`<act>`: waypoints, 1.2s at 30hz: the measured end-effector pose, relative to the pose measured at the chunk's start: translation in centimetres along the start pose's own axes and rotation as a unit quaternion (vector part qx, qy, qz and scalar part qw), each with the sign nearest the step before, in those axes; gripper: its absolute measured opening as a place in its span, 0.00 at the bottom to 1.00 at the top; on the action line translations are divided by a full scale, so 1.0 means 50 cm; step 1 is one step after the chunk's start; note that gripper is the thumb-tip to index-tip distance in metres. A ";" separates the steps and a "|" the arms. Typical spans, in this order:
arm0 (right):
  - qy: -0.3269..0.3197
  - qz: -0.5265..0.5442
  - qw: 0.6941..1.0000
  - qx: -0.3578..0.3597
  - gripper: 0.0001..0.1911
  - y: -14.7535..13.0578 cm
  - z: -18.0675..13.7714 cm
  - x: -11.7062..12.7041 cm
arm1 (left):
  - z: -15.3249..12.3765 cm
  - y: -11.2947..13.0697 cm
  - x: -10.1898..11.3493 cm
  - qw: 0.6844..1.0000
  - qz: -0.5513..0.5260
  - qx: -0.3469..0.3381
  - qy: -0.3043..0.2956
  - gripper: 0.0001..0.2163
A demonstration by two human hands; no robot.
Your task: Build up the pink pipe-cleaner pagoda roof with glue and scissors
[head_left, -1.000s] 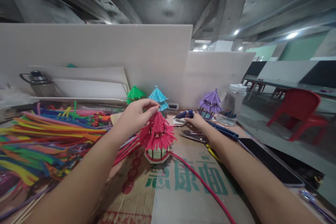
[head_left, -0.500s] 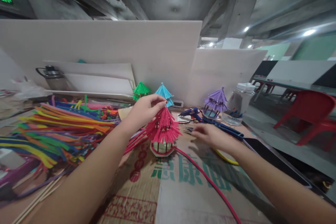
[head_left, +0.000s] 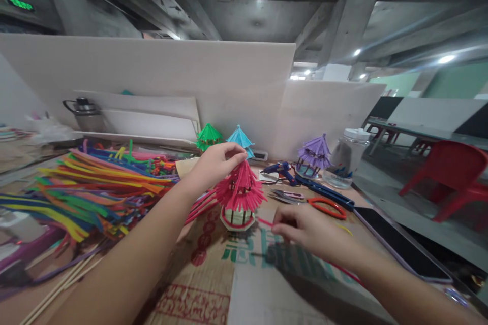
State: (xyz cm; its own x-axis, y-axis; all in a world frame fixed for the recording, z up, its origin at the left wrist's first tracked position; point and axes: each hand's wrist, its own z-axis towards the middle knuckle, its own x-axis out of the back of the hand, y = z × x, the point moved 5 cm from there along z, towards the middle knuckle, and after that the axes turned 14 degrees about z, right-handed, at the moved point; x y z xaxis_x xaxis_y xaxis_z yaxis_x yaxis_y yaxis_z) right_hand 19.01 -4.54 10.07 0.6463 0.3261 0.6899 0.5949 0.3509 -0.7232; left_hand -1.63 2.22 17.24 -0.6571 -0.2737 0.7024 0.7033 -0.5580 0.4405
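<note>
A small pavilion model (head_left: 240,198) with a pink-red tiered fuzzy roof and brown posts stands upright on the cardboard. The fingers of my left hand (head_left: 217,165) are pinched on the tip of its roof. Just right of the base, my right hand (head_left: 305,226) has its thumb and fingers closed around a pink-red pipe cleaner (head_left: 266,222). One end of that strip shows between the fingertips and the model; the rest runs beneath my right forearm. Beyond this hand lie scissors with orange handles (head_left: 328,208).
Many coloured pipe cleaners (head_left: 102,177) cover the left side. Behind stand green (head_left: 209,134), blue (head_left: 239,136) and purple (head_left: 314,152) pavilion models. A blue glue gun (head_left: 280,168), a clear jar (head_left: 346,160) and a phone (head_left: 400,244) lie towards the right.
My right hand has moved from the scissors towards me, down to the pink-red pipe cleaner, and closed on it. My left hand stays on the roof tip. The view has shifted slightly.
</note>
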 end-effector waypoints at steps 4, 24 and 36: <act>0.168 0.017 0.979 0.111 0.18 -0.094 0.000 0.065 | 0.000 0.011 0.001 1.000 0.001 -0.012 0.007 0.14; 0.233 -0.118 0.953 0.156 0.14 -0.073 0.049 0.063 | -0.012 0.053 -0.020 0.999 -0.037 -0.021 -0.027 0.12; 0.208 -0.162 0.954 0.143 0.14 -0.089 0.045 0.051 | -0.018 0.072 -0.016 0.999 -0.005 -0.037 -0.038 0.11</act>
State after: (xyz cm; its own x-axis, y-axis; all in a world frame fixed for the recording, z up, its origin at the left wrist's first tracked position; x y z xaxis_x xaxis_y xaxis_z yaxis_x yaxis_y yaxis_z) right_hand 16.93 -3.28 15.11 0.6205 -0.1960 0.7593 0.6791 0.6184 -0.3954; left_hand 1.17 -0.29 17.78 -0.6399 -0.2087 0.7395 0.6725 -0.6177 0.4076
